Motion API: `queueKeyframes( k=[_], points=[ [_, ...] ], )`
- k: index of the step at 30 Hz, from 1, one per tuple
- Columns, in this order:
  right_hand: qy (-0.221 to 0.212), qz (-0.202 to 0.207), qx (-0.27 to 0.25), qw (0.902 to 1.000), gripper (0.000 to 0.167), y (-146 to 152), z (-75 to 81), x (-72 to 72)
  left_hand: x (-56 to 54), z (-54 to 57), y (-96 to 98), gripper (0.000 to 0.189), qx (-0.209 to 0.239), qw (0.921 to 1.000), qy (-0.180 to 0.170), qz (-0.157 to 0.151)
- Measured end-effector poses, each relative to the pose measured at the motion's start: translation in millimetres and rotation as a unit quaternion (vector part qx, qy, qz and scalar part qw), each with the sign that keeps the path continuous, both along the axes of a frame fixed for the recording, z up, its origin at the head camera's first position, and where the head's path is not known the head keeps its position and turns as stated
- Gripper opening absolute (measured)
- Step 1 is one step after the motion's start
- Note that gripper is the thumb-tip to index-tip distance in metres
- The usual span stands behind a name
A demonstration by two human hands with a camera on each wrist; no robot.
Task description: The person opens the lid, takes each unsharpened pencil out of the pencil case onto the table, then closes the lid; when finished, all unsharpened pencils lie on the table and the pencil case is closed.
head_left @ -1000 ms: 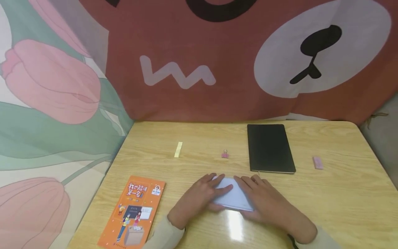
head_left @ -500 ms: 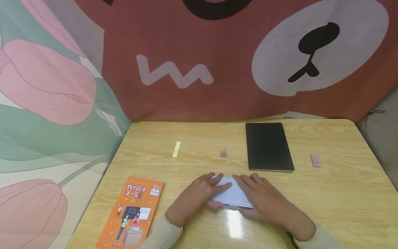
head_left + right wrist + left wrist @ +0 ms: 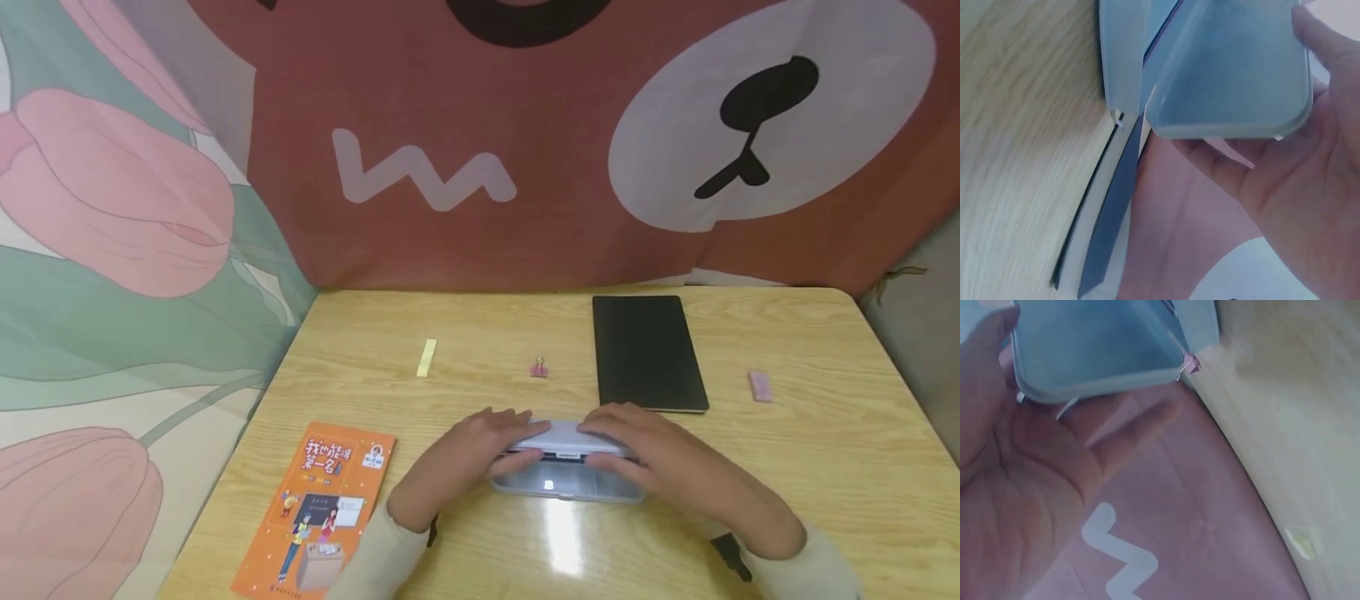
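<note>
A pale blue plastic pencil case (image 3: 570, 483) lies in front of me on the table, its hinged lid (image 3: 558, 432) tilted up from the tray. My left hand (image 3: 476, 454) pinches the lid's left end, thumb at the inner side and fingers behind. At the opposite end, my right hand (image 3: 637, 442) pinches the lid the same way. In the left wrist view the inside of the lid (image 3: 1097, 347) shows bare and smooth. The right wrist view has the lid (image 3: 1235, 75) standing away from the tray (image 3: 1124, 56); most of the tray's inside is hidden there.
Behind the case lie a yellow strip (image 3: 427, 357), a pink binder clip (image 3: 539, 367) and a black notebook (image 3: 650, 353), close to my right fingers. A pink eraser (image 3: 761, 387) lies farther right. An orange book (image 3: 315, 508) lies left of my left forearm. Printed cloth (image 3: 465, 242) hangs behind the table.
The lid, nearly down a second ago, has swung up and back with both hands gripping its ends. The tray now shows in front of it. Other things on the table stay put.
</note>
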State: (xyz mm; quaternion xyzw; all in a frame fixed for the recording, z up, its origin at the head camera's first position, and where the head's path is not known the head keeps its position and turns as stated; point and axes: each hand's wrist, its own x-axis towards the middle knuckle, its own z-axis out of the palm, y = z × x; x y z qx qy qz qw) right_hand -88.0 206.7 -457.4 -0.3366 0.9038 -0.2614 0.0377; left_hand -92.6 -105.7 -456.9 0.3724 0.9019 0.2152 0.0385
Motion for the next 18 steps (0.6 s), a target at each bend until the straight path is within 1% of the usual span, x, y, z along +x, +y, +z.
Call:
queueKeyframes(
  k=[3, 5, 7, 9, 11, 14, 16, 18],
  points=[
    [-0.023, -0.014, -0.009, 0.9996, 0.035, -0.5, 2.1, -2.8, 8.1, -4.5, -3.6, 0.062, 0.036, 0.9984, 0.028, 0.034],
    [-0.041, -0.028, -0.015, 0.9987, 0.03, -2.2, 4.6, -5.9, 16.9, -7.8, -8.6, 0.068, 0.049, 0.9958, 0.045, 0.064],
    [-0.048, -0.035, -0.022, 0.998, 0.026, -3.9, 8.0, -10.3, 27.2, -10.3, -13.7, 0.07, 0.049, 0.993, 0.052, 0.094],
    [-0.055, -0.036, -0.029, 0.9974, 0.022, -5.2, 10.4, -15.8, 35.9, -13.5, -16.2, 0.073, 0.057, 0.9905, 0.059, 0.11],
    [-0.052, -0.034, -0.041, 0.9972, 0.021, -5.5, 11.3, -21.1, 41.7, -17.6, -16.5, 0.079, 0.064, 0.9883, 0.054, 0.127],
    [-0.056, -0.041, -0.056, 0.996, 0.02, -5.0, 10.0, -27.8, 45.3, -24.6, -14.2, 0.088, 0.064, 0.9856, 0.05, 0.148],
    [-0.057, -0.05, -0.064, 0.9951, 0.019, -5.1, 8.9, -31.4, 44.2, -28.7, -13.5, 0.093, 0.044, 0.9851, 0.047, 0.16],
    [-0.055, -0.057, -0.067, 0.9946, 0.019, -5.8, 7.8, -35.4, 42.0, -31.8, -13.3, 0.1, 0.015, 0.9847, 0.054, 0.165]
  ],
)
